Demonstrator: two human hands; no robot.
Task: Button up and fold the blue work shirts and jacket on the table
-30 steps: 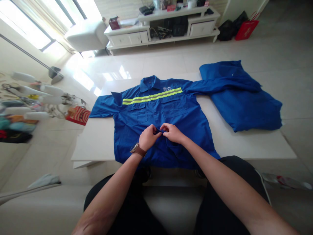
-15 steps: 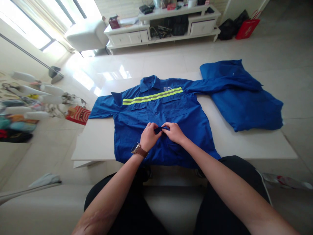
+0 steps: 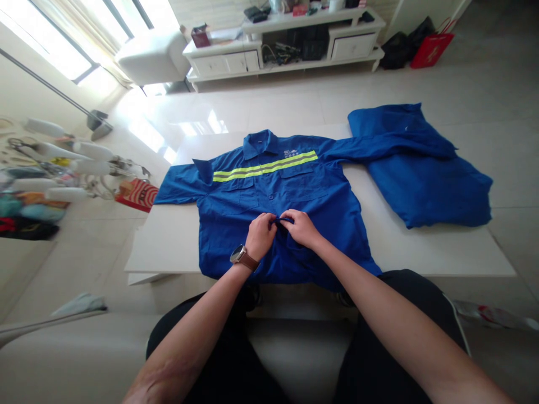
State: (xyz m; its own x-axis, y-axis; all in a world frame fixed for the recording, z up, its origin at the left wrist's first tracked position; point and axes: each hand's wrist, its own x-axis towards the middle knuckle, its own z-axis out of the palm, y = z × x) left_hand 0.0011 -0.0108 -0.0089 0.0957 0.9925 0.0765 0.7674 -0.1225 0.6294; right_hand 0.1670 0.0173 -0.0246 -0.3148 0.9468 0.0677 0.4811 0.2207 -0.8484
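A blue work shirt (image 3: pixel 227 235) with a yellow-green and grey reflective stripe lies front up on a white table (image 3: pixel 164 241), its collar pointing away from me. My left hand (image 3: pixel 260 233), with a watch (image 3: pixel 239 255) on the wrist, pinches the front placket at the middle of the shirt. Close beside it, my right hand (image 3: pixel 298 225) grips the same raised fold of cloth. A button (image 3: pixel 270 197) shows on the placket just above my hands. Whatever lies between my fingertips is too small to make out. One sleeve overlaps a folded blue garment (image 3: pixel 433 185) at the right.
A white TV cabinet (image 3: pixel 229 63) stands by the far wall, with a red bag (image 3: pixel 432 50) to its right. To the left are a red striped bag (image 3: pixel 137 193) and a rack with white thread spools (image 3: pixel 90 150). A plastic bottle (image 3: pixel 497 315) lies low at the right.
My hands stay at the placket, with slight finger movement. The pinched cloth has drawn narrower between them, and the view has shifted a little.
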